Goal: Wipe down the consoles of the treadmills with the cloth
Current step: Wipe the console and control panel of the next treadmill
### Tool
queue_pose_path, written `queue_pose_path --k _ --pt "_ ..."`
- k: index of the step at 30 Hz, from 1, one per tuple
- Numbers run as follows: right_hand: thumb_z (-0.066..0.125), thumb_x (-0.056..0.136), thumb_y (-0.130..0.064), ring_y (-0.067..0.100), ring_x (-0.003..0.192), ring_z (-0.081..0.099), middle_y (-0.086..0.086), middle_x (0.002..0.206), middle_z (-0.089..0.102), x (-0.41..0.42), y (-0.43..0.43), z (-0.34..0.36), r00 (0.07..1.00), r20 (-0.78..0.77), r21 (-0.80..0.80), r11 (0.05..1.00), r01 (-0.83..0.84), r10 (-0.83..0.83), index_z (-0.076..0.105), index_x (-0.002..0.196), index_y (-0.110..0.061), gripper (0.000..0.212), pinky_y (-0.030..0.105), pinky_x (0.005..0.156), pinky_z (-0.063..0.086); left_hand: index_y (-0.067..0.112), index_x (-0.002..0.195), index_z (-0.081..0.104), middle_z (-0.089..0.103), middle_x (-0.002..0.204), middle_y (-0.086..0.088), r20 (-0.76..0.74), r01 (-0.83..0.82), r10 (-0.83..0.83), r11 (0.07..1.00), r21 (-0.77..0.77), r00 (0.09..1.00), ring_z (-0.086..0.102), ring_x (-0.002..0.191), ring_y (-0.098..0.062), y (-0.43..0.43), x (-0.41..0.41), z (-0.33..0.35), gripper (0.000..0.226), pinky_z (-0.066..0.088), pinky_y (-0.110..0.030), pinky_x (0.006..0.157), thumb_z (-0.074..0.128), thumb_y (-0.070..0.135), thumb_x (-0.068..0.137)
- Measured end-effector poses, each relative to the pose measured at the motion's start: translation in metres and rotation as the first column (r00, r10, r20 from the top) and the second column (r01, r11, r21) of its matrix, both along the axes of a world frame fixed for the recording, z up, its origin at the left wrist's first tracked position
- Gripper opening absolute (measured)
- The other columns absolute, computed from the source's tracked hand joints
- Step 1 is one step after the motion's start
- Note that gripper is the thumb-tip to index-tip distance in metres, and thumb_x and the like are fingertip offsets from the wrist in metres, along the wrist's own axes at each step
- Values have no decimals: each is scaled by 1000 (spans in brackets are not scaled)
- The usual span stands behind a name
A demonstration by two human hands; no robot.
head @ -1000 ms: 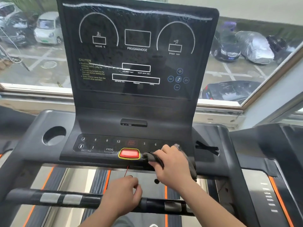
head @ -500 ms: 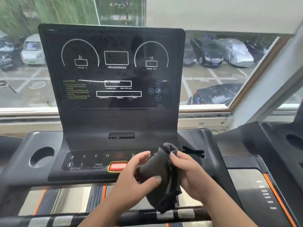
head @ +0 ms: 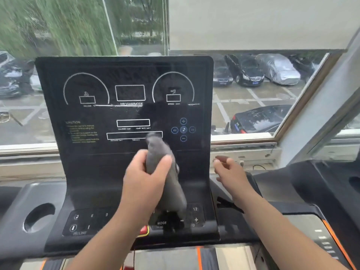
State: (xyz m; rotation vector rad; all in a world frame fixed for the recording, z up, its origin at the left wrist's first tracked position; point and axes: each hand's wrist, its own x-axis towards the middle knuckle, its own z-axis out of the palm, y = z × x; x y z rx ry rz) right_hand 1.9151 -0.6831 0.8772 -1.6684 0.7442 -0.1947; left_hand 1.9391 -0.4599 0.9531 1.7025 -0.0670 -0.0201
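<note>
The left grip [head: 144,176] clamps the cloth [head: 171,193], the console [head: 97,168] just behind it. The right grip [head: 230,172], to its right, is loosely curled, holding nothing.

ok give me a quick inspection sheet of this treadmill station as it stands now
surface: black console stands upright, with a pale streak under the dials; keypad below it.
job's things: grey cloth bunched, hanging in front of the console's lower half; contact with the panel cannot be told.
clutter: nothing seen.
grips: left hand grips the cloth; right hand is loosely curled beside the console's right edge, holding nothing.
cables: thin dark wire on the ledge beyond the right hand.
surroundings: window onto parked cars; second treadmill at right.
</note>
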Motion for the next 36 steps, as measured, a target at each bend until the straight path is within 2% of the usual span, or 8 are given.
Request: queue_pose_path --k 5,9,11,14,21,27,32,36 --pt "51 108 -34 11 125 53 -8 135 59 39 -2 -1 998 50 64 997 -35 32 51 149 -21 43 28 108 39 18 94 60 56 97 6 546 -102 -121 927 360 829 58 84 -11 -38 55 -22 16 47 -23 70 73 27 91" --pt "47 108 -41 14 112 57 -12 116 67 50 -11 -18 998 11 32 997 -66 66 68 119 -31 26 30 99 41 14 100 64 60 109 0 490 -74 -407 706 704 771 62 92 -30 -66 79 -91 14 57 -43 64 71 16 88" --pt "47 109 -37 15 94 62 -14 91 70 56 -15 -27 997 16 -46 996 -77 78 68 95 -33 26 30 88 51 12 102 67 64 107 -3 496 -69 -449 686 724 743 61 91 -32 -72 80 -106 19 58 -44 62 71 10 84" --pt "49 110 -28 11 77 63 -18 71 69 65 -21 -35 999 28 -131 990 -43 47 68 89 -34 29 14 67 47 11 101 70 67 106 -4 521 -66 -507 671 739 687 60 90 -32 -74 83 -113 21 58 -40 68 71 10 80" --pt "64 102 -31 6 78 63 -6 89 73 60 -29 -31 998 62 -17 999 -28 29 76 111 -15 22 11 69 49 20 87 66 64 94 3 300 98 -758 430 898 579 57 85 -25 -89 59 -148 19 56 -36 64 72 15 69" --pt "67 100 -28 22 96 72 9 96 78 37 -18 -29 997 24 34 997 68 -69 75 92 -22 13 35 88 56 22 108 60 60 115 1 73 391 -765 406 826 640 55 110 -24 -76 20 -155 22 47 -35 95 55 39 95" --pt "64 100 -28 21 102 72 -2 97 78 13 -9 -33 997 -57 16 998 58 -57 75 97 -22 13 41 90 56 21 112 56 54 118 -2 45 318 -820 271 909 570 52 111 -27 -71 33 -146 20 49 -42 82 54 35 97" --pt "58 101 -30 13 92 67 -6 96 73 -14 -8 -31 998 -51 -43 998 44 -46 70 99 -27 12 35 83 56 22 107 64 60 110 0 162 153 -747 334 930 645 57 97 -30 -76 33 -157 24 44 -38 70 63 21 83"
